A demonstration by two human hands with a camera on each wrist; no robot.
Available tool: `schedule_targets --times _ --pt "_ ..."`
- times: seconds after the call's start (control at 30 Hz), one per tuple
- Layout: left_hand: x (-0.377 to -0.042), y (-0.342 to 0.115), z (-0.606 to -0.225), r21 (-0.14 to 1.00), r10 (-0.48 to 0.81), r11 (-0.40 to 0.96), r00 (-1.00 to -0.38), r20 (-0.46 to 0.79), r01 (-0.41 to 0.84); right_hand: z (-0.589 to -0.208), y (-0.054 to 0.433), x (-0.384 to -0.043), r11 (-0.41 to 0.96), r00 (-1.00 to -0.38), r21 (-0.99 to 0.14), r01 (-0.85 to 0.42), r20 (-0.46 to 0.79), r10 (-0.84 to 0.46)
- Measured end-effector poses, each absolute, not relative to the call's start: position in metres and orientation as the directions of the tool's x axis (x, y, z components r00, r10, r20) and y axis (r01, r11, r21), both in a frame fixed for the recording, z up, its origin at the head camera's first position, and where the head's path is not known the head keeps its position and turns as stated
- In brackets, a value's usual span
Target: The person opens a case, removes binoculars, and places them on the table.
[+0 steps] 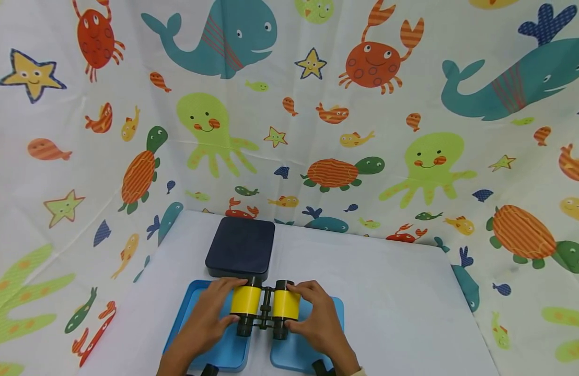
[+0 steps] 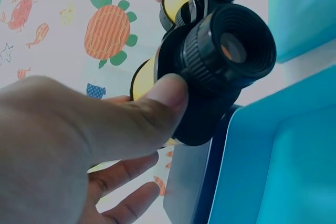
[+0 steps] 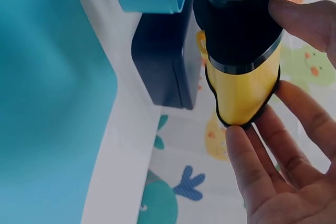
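Both hands hold a pair of yellow and black binoculars (image 1: pixel 287 304), one barrel each, over two blue trays. My left hand (image 1: pixel 207 312) grips the left barrel, its thumb at the eyepiece end and fingers at the far end. On the other barrel, my right hand (image 1: pixel 319 316) pinches in the same way, thumb near and fingertips far. In the left wrist view the thumb presses beside a black eyepiece (image 2: pixel 231 45). The right wrist view shows fingertips around the yellow barrel (image 3: pixel 244 95). Beneath lie the left blue tray (image 1: pixel 228 357) and the right blue tray (image 1: pixel 289 355).
A dark navy case (image 1: pixel 242 245) sits on the white table (image 1: pixel 388 308) just behind the left tray. A white cloth (image 1: pixel 280 78) printed with sea animals hangs behind the table and along its sides.
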State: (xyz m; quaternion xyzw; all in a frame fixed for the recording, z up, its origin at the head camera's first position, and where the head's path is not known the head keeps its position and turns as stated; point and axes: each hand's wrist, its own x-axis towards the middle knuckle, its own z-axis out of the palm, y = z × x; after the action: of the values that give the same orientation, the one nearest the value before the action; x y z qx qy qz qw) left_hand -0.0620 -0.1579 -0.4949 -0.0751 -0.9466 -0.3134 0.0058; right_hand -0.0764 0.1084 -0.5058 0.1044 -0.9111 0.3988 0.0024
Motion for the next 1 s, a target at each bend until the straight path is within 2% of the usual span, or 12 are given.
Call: schedule_targets --times 0.47,1.0 --pt "-0.069 -0.138 -0.500 0.620 0.211 0.753 -0.973 0.088 0.220 -0.503 0.134 -0.075 0.679 -0.982 -0.711 -0.182 0.104 -0.155" --pt "-0.078 -0.111 -0.507 0.675 0.277 0.679 -0.952 0.129 0.289 -0.498 0.163 -0.069 0.689 -0.994 -0.717 -0.106 0.079 -0.072"
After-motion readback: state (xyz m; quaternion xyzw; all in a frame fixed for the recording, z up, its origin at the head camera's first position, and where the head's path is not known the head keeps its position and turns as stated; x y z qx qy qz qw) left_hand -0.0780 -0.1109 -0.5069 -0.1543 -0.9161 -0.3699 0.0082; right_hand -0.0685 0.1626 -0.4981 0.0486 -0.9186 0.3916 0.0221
